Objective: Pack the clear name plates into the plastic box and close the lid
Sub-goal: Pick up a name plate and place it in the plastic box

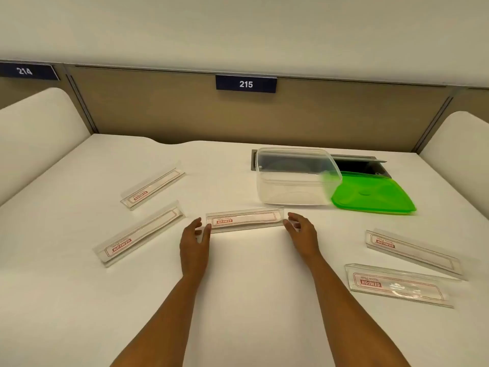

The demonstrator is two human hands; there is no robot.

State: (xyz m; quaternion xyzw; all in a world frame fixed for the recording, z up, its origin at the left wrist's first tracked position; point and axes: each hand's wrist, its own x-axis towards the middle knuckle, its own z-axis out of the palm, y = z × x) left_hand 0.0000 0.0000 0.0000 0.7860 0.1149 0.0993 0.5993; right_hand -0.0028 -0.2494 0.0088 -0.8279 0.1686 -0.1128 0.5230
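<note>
Beige partition (158, 107) carrying a sign numbered 215 (246, 84) backs a white surface (238, 274). The plastic box (296, 178) stands open on it, partly over a grey cable hatch (357, 160). Its green lid (370, 194) lies flat against the box's right side, presumably parked there so the mouth is free for loading. Nothing shows through the box's clear walls (no plate is inside), so packing looks to be at its very start.

Just in front of the box lies the middle name plate (244, 221), set crosswise. The left hand (194, 242) sits at the plate's end to the box's left, and the right hand (301, 234) at the end directly before the box. Neither grip has closed: the fingers are loose and slightly spread, with the tips touching the plate's two ends. Taking it by the ends probably suits a long, slippery, clear piece, keeping it level for the short lift into the box.

Well left of the box lie the upper left plate (153, 188) and the lower left plate (140, 234). Further forward than the lid, to the box's right, lie the right plate (412, 250) and the nearest plate (397, 284).
</note>
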